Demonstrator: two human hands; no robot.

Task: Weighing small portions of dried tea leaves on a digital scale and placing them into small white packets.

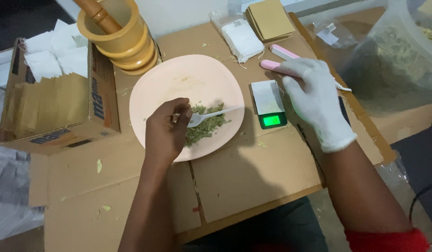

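My bare left hand (165, 133) holds a white plastic spoon (215, 115) over a pale pink plate (178, 81), its bowl in a small pile of green crushed leaves (204, 127). My right hand (314, 100), in a white glove, rests beside a small pocket scale (268, 103) with a lit green display. Its fingers touch a small white bag (266, 95) lying on the scale's pan.
A wooden mortar with pestle (120, 35) stands behind the plate. A cardboard box (57, 93) of white and brown sachets sits at left. White bags (243, 39), brown envelopes (270, 19), a pink tool (281, 58) and a clear bag of dried leaves (393, 60) lie at right.
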